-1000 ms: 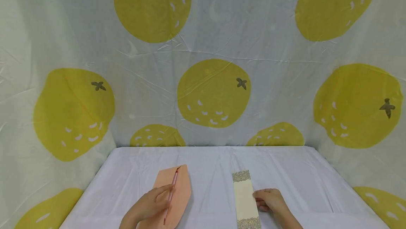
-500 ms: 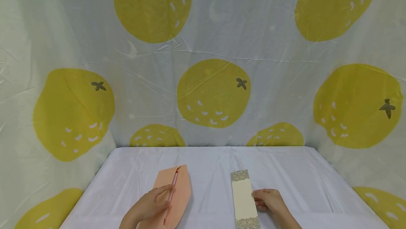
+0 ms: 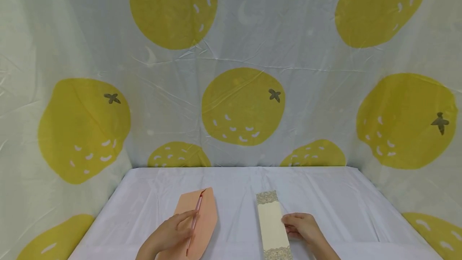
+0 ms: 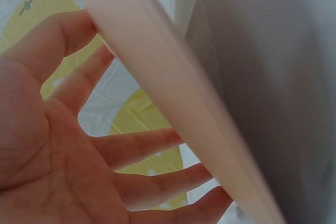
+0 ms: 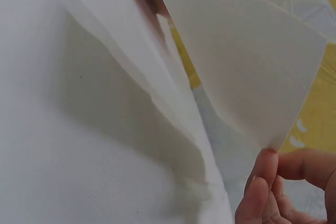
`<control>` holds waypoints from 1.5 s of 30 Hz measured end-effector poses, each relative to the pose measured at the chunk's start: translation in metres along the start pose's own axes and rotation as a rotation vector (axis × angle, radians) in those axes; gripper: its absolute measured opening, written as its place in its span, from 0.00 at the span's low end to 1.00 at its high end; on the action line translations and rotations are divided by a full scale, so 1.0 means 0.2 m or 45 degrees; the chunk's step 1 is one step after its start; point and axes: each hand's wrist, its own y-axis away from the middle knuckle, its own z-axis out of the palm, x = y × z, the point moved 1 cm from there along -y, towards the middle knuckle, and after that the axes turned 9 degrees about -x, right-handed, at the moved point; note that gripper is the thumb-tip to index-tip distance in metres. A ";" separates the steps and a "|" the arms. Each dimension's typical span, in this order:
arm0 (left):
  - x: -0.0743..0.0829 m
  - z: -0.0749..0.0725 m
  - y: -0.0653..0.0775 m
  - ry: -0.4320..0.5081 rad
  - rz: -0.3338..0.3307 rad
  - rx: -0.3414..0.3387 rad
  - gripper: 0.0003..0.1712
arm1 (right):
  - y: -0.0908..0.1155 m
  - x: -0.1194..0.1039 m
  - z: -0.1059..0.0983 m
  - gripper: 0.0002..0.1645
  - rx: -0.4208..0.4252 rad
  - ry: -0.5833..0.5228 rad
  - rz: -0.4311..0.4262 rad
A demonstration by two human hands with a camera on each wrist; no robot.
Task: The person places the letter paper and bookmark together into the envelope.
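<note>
A peach envelope (image 3: 207, 216) lies on the left with its flap side facing right and a narrow slit gaping along its middle. My left hand (image 3: 169, 232) rests on it, fingertips right at the slit; the left wrist view shows these fingers (image 4: 142, 148) spread, tips touching the envelope's pale side. To the right, my right hand (image 3: 303, 228) pinches the right edge of a long cream card (image 3: 270, 222) with grey-gold lace-pattern bands at both ends. In the right wrist view, thumb and finger hold a corner of the card (image 5: 247, 51), which is raised off the cloth.
A white cloth (image 3: 234, 196) covers the table, with light creases. Behind and at both sides hangs a pale curtain (image 3: 310, 111) printed with large yellow fruit. The table's back edge meets the curtain. A shadow falls on the white cloth (image 5: 115, 98) beside the card in the right wrist view.
My right hand has moved slightly left, carrying the cream card closer to the envelope, and the card leans a little more. The left hand and envelope have stayed in place.
</note>
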 end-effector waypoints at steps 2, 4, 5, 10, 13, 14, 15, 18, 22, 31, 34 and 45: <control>0.00 0.00 0.00 0.009 -0.003 -0.001 0.30 | 0.00 -0.01 0.01 0.11 -0.010 -0.013 0.005; 0.00 0.00 0.00 0.011 -0.011 -0.001 0.31 | 0.00 -0.01 0.02 0.11 -0.022 -0.019 0.004; 0.00 0.01 0.00 0.013 -0.016 -0.001 0.31 | 0.00 -0.02 0.02 0.11 -0.030 -0.021 0.000; 0.00 0.01 0.00 -0.001 -0.025 0.004 0.31 | 0.00 -0.03 0.05 0.11 -0.061 -0.016 -0.011; -0.01 0.01 0.00 -0.004 -0.013 -0.001 0.31 | 0.01 -0.04 0.07 0.10 -0.080 -0.019 -0.019; -0.01 0.01 0.00 -0.007 -0.008 -0.001 0.31 | 0.01 -0.05 0.07 0.10 -0.087 -0.024 -0.023; -0.01 0.00 0.00 -0.007 -0.005 -0.003 0.31 | 0.01 -0.05 0.08 0.10 -0.094 -0.029 -0.030; -0.01 0.01 0.00 -0.010 -0.007 0.002 0.32 | 0.00 -0.07 0.11 0.09 -0.109 -0.036 -0.043; -0.01 0.01 0.00 -0.018 -0.018 0.008 0.31 | 0.00 -0.09 0.15 0.10 -0.121 -0.029 -0.053; -0.01 0.00 0.00 0.004 -0.005 0.007 0.31 | -0.01 -0.11 0.22 0.09 -0.166 -0.041 -0.075; -0.01 0.00 0.00 0.003 0.004 0.002 0.31 | -0.01 -0.11 0.25 0.09 -0.181 -0.051 -0.081; 0.00 0.00 0.00 -0.016 0.011 -0.005 0.30 | -0.04 -0.16 0.36 0.11 -0.212 -0.068 -0.087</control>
